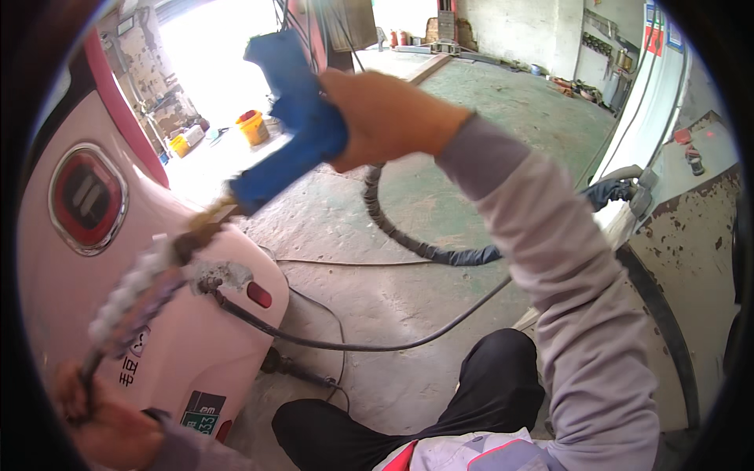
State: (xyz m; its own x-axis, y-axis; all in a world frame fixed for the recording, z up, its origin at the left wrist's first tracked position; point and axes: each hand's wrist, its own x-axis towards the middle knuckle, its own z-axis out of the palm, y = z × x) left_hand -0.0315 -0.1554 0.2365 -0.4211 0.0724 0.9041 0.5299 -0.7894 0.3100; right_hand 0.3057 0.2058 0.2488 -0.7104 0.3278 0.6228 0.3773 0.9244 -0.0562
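My right hand (pixel 385 114), its arm stretched out, is closed round a blue gun-shaped tool (pixel 290 169), raised beside the pink car. A brass-coloured fitting (pixel 208 224) sits at the tool's lower end. From there a long piece with a lumpy whitish wrapping (pixel 129 302), smeared by motion, slants down to the lower left. My left hand (pixel 102 424), also blurred, has its fingers wrapped round the dark lower end of this piece. Behind lies the pink car's rear corner (pixel 188 330), with a bare grey patch (pixel 232 276) where a black cable (pixel 353 346) is attached.
A thick wrapped hose (pixel 408 245) curves across the floor behind my right arm. On the right stands a worn metal cabinet (pixel 691 259) with cables beside it. Thinner cords lie by the bumper. Yellow buckets (pixel 252 128) stand near the bright doorway. My knees (pixel 503 369) are below.
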